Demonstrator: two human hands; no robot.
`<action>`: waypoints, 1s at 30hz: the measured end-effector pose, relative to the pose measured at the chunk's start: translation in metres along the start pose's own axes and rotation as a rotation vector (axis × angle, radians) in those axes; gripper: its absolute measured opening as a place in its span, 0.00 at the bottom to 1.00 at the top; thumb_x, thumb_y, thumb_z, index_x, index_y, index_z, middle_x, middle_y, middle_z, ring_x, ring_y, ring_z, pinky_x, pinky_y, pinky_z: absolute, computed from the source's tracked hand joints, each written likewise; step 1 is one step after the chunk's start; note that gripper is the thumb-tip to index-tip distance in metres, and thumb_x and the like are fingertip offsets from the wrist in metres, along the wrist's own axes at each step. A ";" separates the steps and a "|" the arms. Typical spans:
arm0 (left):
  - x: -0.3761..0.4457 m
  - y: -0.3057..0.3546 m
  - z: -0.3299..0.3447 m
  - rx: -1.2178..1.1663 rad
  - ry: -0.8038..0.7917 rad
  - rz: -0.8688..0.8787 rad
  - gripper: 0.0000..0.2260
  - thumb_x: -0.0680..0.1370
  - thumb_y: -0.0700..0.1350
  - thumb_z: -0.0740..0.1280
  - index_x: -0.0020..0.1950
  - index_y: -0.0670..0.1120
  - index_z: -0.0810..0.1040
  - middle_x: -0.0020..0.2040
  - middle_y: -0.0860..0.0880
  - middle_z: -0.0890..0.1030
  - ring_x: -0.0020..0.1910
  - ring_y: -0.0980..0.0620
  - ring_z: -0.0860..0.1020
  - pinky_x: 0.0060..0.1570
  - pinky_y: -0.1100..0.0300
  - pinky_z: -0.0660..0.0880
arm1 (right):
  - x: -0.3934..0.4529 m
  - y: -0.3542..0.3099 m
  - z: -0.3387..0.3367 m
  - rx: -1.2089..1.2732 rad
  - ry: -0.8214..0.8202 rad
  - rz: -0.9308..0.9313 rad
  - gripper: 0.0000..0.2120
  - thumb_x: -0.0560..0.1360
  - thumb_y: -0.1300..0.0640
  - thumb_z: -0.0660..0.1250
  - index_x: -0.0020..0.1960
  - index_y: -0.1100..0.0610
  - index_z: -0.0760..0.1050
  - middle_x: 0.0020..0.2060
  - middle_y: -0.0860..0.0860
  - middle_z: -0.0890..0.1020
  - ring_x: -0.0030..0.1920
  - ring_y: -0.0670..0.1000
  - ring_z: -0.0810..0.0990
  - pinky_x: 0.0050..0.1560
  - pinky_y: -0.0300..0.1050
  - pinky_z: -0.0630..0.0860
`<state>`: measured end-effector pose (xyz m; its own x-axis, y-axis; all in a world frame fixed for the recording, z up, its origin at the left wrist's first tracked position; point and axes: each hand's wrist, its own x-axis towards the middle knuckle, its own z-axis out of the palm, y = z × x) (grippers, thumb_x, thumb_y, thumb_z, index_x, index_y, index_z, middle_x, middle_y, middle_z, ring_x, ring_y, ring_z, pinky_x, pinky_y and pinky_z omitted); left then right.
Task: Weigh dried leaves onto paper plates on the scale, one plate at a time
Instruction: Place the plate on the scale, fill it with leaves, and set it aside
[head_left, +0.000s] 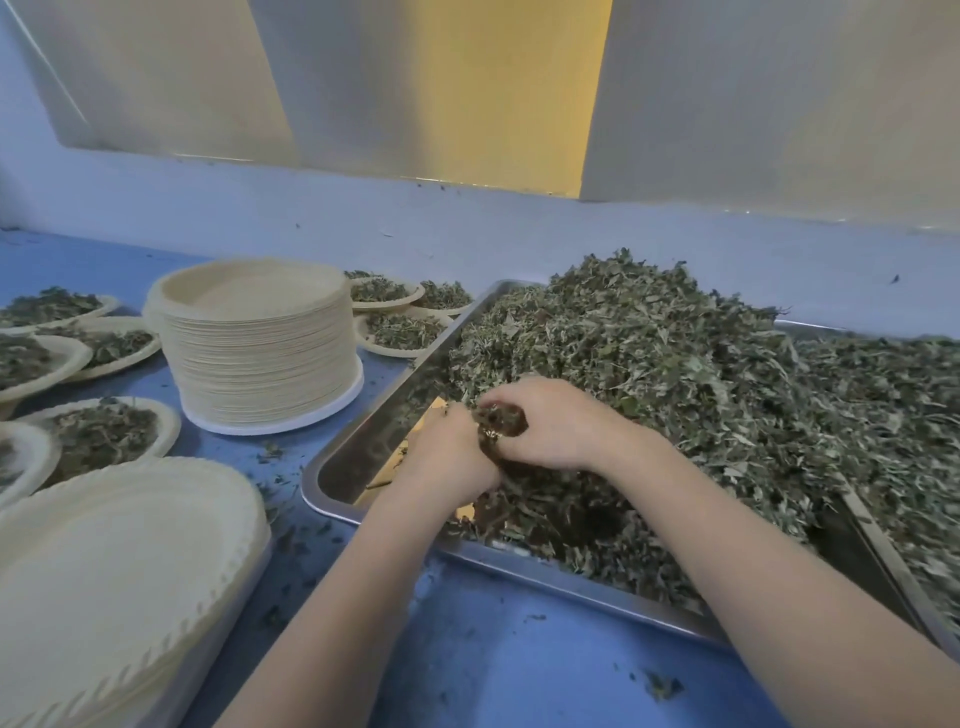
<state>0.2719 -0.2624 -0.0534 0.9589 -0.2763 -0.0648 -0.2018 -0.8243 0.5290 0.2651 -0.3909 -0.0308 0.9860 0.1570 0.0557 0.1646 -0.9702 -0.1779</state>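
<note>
Both hands meet over the near left corner of a steel tray (332, 470), inside the heap of dried leaves (675, 374). The left hand (449, 452) and the right hand (545, 423) curl their fingers around one small clump of leaves (498, 421) held between them; the fingertips are mostly buried, so how tightly they close is hard to make out. The heap hides the tray's far rim, and the right part is cut off by the picture edge — a second tray (893, 566) seems to begin there. No scale can be made out. Left of the tray stands a tall stack of paper plates (260, 353); a lower stack (119, 571) is cut by the bottom left corner. Filled plates (109, 434) lie behind and beside the stacks. The blue table (493, 665) has free room in front — only scattered crumbs there.
</note>
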 end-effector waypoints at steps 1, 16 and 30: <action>0.000 -0.001 -0.002 0.030 -0.013 -0.020 0.30 0.72 0.41 0.69 0.71 0.43 0.62 0.68 0.41 0.65 0.64 0.38 0.69 0.59 0.49 0.72 | 0.003 0.002 -0.001 -0.084 0.060 0.019 0.27 0.72 0.47 0.65 0.70 0.45 0.66 0.63 0.53 0.72 0.60 0.56 0.73 0.55 0.51 0.76; -0.008 -0.019 -0.037 -0.057 -0.170 -0.033 0.32 0.68 0.34 0.71 0.70 0.41 0.66 0.50 0.43 0.77 0.46 0.45 0.77 0.43 0.55 0.77 | 0.072 -0.002 0.005 0.021 -0.027 0.044 0.24 0.76 0.56 0.57 0.73 0.53 0.65 0.72 0.54 0.67 0.70 0.55 0.67 0.68 0.49 0.65; 0.000 -0.037 -0.036 -0.075 -0.183 0.017 0.39 0.68 0.42 0.74 0.74 0.47 0.58 0.61 0.46 0.72 0.50 0.51 0.70 0.44 0.60 0.68 | 0.039 -0.027 -0.013 -0.055 -0.321 -0.150 0.21 0.81 0.52 0.53 0.74 0.48 0.63 0.73 0.51 0.65 0.70 0.51 0.65 0.66 0.43 0.61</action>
<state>0.2869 -0.2140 -0.0425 0.9018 -0.3808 -0.2045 -0.1958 -0.7817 0.5921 0.2988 -0.3612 -0.0114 0.9103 0.3399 -0.2361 0.3150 -0.9391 -0.1376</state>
